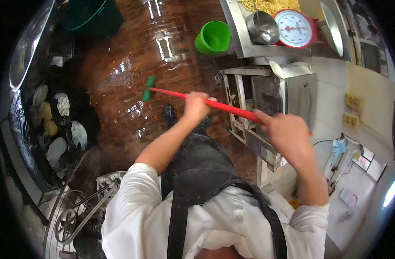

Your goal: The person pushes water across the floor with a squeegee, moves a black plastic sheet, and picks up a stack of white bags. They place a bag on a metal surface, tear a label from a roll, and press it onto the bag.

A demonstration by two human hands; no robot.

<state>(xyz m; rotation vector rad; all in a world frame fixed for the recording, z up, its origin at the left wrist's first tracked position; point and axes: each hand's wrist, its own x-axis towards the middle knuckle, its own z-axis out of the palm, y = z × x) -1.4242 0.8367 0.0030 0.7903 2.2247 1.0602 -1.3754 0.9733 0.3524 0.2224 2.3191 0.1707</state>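
In the head view, the left hand (197,105) is closing its fingers around the red handle (232,108) partway along it. The right hand (287,131) is wrapping around the same handle near its upper end, at about four o'clock from the left hand, and is looking slightly blurred. A short tip is showing past the right fist. The green head (149,88) of the tool is lying between nine and ten o'clock from the left hand, over the wet brick floor (120,97), which is reflecting lights; whether it is touching the bricks, I cannot tell.

A bright green bucket (213,38) is standing near twelve o'clock from the left hand, well apart from the green head. At two o'clock, a metal pot (263,28) and a red-rimmed scale (293,28) are sitting side by side on a steel counter (275,52), with yellow noodles (271,5) behind them. The nearest obstacle, an open-framed stand (240,101), is standing at three o'clock, with the handle passing over it in the view. Dark boots (169,114) are showing below the left hand. Toward half past seven, a spoked pulley wheel (66,226) is standing beside a belt.
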